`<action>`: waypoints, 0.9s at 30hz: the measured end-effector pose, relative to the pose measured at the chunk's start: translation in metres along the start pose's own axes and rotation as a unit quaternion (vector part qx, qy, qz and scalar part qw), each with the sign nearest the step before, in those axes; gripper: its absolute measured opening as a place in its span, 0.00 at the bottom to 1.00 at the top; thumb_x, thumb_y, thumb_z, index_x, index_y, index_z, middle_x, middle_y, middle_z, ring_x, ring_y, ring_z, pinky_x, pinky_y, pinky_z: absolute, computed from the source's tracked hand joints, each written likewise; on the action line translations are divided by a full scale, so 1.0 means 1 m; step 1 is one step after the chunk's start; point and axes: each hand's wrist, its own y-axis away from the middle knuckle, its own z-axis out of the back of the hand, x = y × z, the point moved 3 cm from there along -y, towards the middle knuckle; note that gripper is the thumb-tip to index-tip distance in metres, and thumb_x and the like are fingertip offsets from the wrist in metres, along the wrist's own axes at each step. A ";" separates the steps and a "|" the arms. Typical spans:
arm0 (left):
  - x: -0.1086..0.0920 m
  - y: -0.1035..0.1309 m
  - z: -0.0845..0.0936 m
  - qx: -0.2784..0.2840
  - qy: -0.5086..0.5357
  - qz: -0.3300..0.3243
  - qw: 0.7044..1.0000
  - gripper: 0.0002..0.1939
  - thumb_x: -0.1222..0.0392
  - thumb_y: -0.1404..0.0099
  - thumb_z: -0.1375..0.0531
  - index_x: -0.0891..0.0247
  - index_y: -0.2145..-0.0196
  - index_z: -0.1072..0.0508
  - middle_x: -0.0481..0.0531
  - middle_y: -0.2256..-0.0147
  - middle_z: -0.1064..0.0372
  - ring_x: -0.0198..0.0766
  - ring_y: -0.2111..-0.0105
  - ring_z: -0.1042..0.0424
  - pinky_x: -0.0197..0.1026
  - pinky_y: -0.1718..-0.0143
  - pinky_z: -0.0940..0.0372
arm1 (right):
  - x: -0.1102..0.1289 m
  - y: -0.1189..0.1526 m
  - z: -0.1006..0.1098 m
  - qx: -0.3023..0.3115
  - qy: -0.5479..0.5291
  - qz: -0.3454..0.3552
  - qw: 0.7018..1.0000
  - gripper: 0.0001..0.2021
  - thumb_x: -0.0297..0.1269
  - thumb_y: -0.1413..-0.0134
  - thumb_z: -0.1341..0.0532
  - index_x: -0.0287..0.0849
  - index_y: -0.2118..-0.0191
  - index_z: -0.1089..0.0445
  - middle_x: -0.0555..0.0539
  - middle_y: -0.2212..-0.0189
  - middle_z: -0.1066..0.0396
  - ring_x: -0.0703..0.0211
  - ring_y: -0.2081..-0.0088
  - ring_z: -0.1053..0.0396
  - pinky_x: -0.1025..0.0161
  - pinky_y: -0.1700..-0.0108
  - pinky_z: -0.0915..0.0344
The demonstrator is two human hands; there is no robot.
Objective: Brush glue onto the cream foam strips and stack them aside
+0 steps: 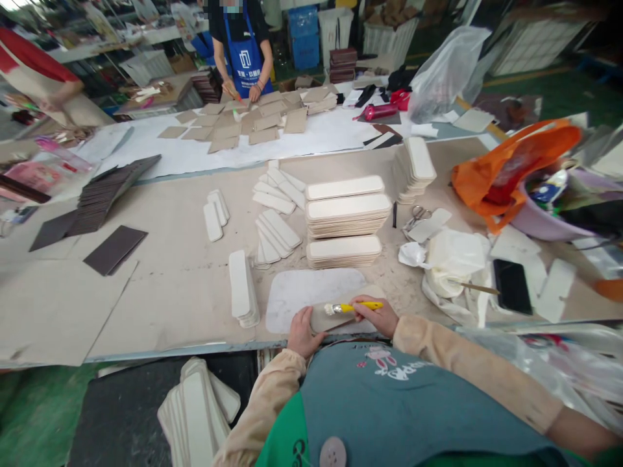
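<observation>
My right hand (377,316) grips a paintbrush (359,307) with a yellow handle, its fingers closed round the handle. The whitish bristles point left and rest over a long tan panel (318,319) with rounded ends. At that panel's left end, my left hand (304,333) holds it between thumb and fingers. Under the panel lies a pale sheet (292,292) with rounded corners, close to the table's front edge. Just beyond it stands a stack of long cream panels (343,250). To the left is another upright-facing stack of cream panels (239,288).
Fanned cream panels (278,235) lie behind. Right are scissors (417,217), a white plastic bag (457,256), a black phone (512,287) and an orange bag (516,165). Dark sheets (109,191) lie left. Across the table a person in a blue apron (244,61) handles brown pieces (265,123).
</observation>
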 end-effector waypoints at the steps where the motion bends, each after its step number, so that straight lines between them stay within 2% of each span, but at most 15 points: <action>1: 0.001 0.001 0.000 -0.004 0.001 -0.001 1.000 0.41 0.53 0.53 0.34 0.67 0.44 0.44 0.64 0.46 0.42 0.51 0.45 0.41 0.58 0.44 0.43 | 0.000 -0.002 -0.006 0.012 0.001 -0.006 1.000 0.14 0.47 0.47 0.44 0.42 0.64 0.30 0.51 0.77 0.29 0.59 0.75 0.29 0.64 0.68 0.33; 8: 0.000 0.001 0.004 -0.011 -0.008 -0.003 1.000 0.39 0.52 0.52 0.35 0.65 0.44 0.42 0.62 0.48 0.40 0.51 0.47 0.39 0.55 0.46 0.42 | -0.007 -0.014 -0.032 0.040 0.029 -0.033 0.998 0.11 0.46 0.48 0.44 0.45 0.67 0.31 0.53 0.78 0.29 0.60 0.77 0.29 0.65 0.70 0.33; 16: -0.002 -0.001 0.007 -0.006 -0.034 -0.008 0.999 0.36 0.50 0.51 0.36 0.65 0.45 0.39 0.62 0.48 0.38 0.50 0.49 0.38 0.53 0.47 0.41 | -0.011 -0.020 -0.044 0.037 0.066 -0.018 0.997 0.11 0.44 0.46 0.45 0.46 0.66 0.29 0.52 0.78 0.29 0.61 0.76 0.30 0.65 0.70 0.34; 21: -0.002 -0.001 0.006 -0.001 -0.048 -0.015 0.999 0.36 0.50 0.49 0.37 0.65 0.45 0.39 0.62 0.48 0.37 0.50 0.49 0.38 0.53 0.47 0.41 | -0.012 -0.017 -0.038 0.019 0.084 -0.014 0.996 0.10 0.43 0.46 0.45 0.45 0.67 0.29 0.53 0.80 0.30 0.61 0.77 0.31 0.65 0.70 0.34; 27: -0.003 -0.001 0.006 -0.002 -0.051 -0.013 0.999 0.34 0.49 0.48 0.38 0.63 0.45 0.39 0.60 0.48 0.37 0.50 0.49 0.38 0.53 0.47 0.41 | -0.019 -0.011 -0.010 -0.048 0.080 -0.041 0.995 0.11 0.44 0.47 0.45 0.46 0.67 0.29 0.52 0.79 0.29 0.60 0.77 0.29 0.64 0.72 0.32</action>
